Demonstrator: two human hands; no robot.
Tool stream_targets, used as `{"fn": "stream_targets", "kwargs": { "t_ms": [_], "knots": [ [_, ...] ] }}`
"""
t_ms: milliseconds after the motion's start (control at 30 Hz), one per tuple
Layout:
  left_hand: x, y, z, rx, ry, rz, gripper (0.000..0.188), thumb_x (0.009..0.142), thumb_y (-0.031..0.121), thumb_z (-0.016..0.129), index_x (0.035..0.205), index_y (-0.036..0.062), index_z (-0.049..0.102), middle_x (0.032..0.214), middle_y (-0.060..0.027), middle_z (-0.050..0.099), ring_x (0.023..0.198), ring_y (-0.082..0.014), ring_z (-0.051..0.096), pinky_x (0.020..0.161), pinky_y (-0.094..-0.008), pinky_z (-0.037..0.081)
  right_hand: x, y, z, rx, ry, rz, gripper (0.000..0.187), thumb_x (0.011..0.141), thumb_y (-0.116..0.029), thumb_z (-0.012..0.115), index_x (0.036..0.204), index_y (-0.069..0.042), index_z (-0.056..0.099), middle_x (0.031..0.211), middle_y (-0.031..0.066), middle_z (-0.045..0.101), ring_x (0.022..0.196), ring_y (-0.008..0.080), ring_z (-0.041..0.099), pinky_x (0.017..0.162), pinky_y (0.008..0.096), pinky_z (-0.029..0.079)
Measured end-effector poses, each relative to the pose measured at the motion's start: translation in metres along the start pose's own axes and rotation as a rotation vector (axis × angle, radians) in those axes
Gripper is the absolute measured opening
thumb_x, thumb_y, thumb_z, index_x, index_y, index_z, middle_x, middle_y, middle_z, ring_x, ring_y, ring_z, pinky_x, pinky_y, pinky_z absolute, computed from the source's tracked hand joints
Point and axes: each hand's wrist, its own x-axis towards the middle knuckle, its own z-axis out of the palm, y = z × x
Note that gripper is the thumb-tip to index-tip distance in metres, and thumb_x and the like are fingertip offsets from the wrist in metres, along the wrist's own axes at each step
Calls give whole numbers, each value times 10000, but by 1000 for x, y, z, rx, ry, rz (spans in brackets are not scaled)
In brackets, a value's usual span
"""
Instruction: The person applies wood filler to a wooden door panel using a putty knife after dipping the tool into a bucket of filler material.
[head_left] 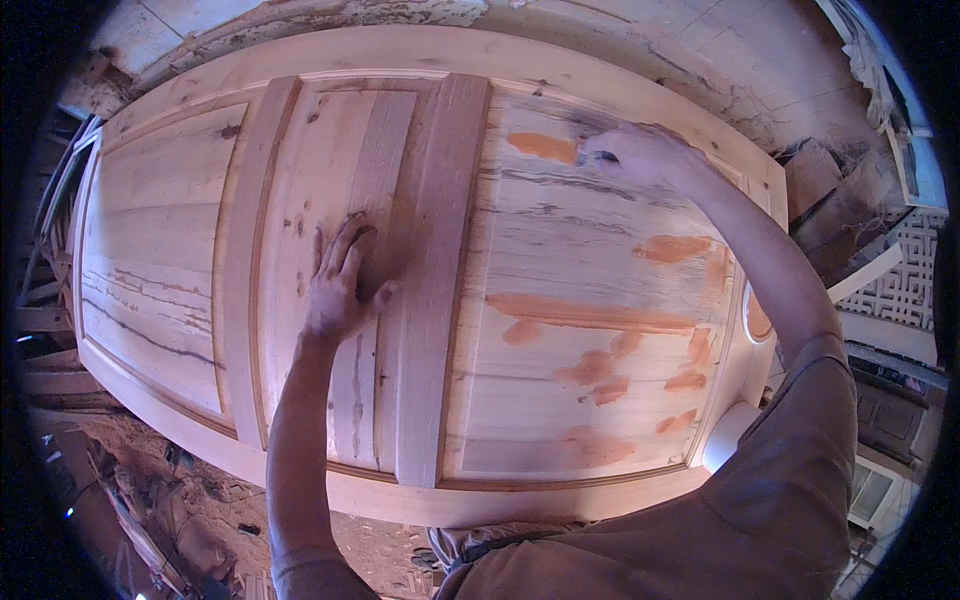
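Observation:
A large panelled wooden door (445, 280) lies flat in front of me. On its middle panel (330, 165), my left hand (345, 280) rests with the fingers spread, holding nothing. My right hand (645, 155) is closed at the far part of the right panel (580, 240). A small dark piece shows at its fingers, too little of it to name. Right beside those fingertips is a wet-looking orange filler patch (540, 147). More orange smears (590, 368) and a long orange streak (590, 313) mark the same panel, over dark grain lines and cracks.
At the door's right end stands a round white-rimmed tub (758, 315) with orange stuff inside, partly behind my right arm. A white rounded object (728, 435) sits nearer me. Wood scraps (140, 530) and shavings litter the floor at the left. A patterned white lattice panel (900, 280) stands far right.

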Motion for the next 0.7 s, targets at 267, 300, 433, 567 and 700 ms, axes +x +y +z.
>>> {"fn": "stream_targets", "kwargs": {
  "t_ms": [267,300,433,567,700],
  "knots": [
    [0,3,-3,46,-9,6,710,868,541,703,1363,61,534,1498,-142,475,1432,-358,414,1220,-630,180,-66,35,-6,-32,-162,205,320,982,-275,601,1286,-202,669,1219,82,706,1114,306,660,938,454,524],
    [-2,3,-2,29,8,4,706,869,535,704,1364,63,531,1500,-143,473,1434,-357,411,1220,-632,177,-74,45,-2,-28,-188,212,324,989,-282,595,1294,-197,665,1237,82,700,1119,307,657,948,452,522],
    [9,5,5,29,-11,16,709,870,510,710,1384,63,516,1514,-147,461,1442,-354,402,1217,-637,175,-134,137,42,-41,-80,222,354,1025,-308,571,1345,-171,631,1277,71,691,1122,265,665,944,410,526],
    [-5,-1,2,41,25,26,712,884,516,688,1391,51,506,1517,-153,457,1444,-357,400,1215,-636,177,-146,32,54,787,383,661,418,1048,-294,566,1429,-122,549,1274,99,697,1021,231,701,905,354,548],
    [3,-2,3,58,22,60,720,903,559,645,1380,36,515,1517,-158,458,1442,-365,401,1199,-630,212,-126,21,130,594,660,626,420,1034,-246,562,1436,-125,530,1171,184,724,985,338,726,869,431,570]
  ]
}}
